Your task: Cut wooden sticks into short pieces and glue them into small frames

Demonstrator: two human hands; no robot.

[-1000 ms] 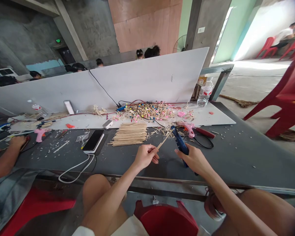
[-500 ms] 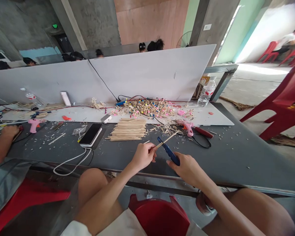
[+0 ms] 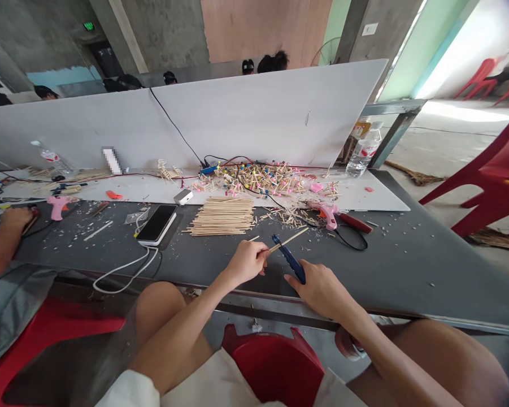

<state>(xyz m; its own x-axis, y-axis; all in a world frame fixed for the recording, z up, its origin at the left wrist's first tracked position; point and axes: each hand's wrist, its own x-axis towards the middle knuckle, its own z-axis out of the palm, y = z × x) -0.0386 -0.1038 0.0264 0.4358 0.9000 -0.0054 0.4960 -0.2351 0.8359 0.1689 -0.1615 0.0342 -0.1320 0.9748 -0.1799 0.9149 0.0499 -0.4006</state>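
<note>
Blue pliers (image 3: 294,264) gripped in right hand (image 3: 322,287), wooden stick (image 3: 295,236) pinched in left hand (image 3: 248,262), hands apart

Along the far edge of the bench (image 3: 407,271) lies a board (image 3: 385,193), with a panel (image 3: 279,113) upright behind it. A heap of stick pieces (image 3: 254,180) lies on the board, right of its middle; before it lie long sticks (image 3: 222,216), between a phone (image 3: 156,224) on the left and a glue gun (image 3: 330,216) on the right. 1 bottle (image 3: 364,150) stands by the board's far right corner. Nearer the bench's front edge, a stick (image 3: 296,235) reaches rightward from the left hand (image 3: 248,261) past the tip of the pliers (image 3: 294,264) in the right hand (image 3: 322,288).
</note>
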